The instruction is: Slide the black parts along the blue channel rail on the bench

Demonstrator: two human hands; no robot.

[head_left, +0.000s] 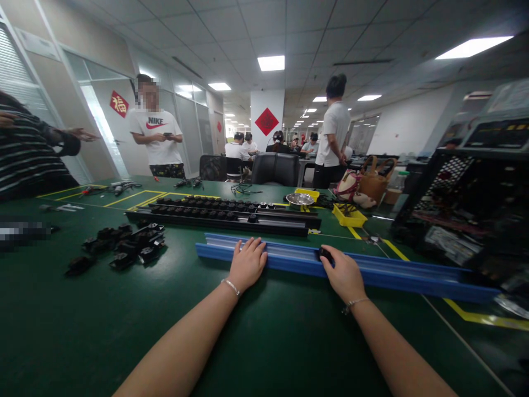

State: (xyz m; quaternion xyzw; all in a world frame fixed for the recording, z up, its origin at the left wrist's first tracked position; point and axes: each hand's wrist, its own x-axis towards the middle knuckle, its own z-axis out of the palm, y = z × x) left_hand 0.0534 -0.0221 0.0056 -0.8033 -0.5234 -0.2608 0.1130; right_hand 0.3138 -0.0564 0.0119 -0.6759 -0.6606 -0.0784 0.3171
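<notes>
A long blue channel rail (289,259) lies across the green table in front of me. My left hand (248,262) rests on its left part, fingers stretched over the near wall. Farther right, my right hand (343,272) grips a small black part (326,255) at the rail's channel; the fingers hide much of it. A loose heap of similar-looking black parts (124,242) lies on the table to the left. Beyond the blue rail stand black rails (223,218) holding rows of small black parts.
Yellow bins (349,216) and a round metal dish (300,199) stand at the back right. A dark open-sided rack (454,193) borders the right side. Calipers (66,208) and hand tools (124,186) lie far left. People stand beyond the table and at its left.
</notes>
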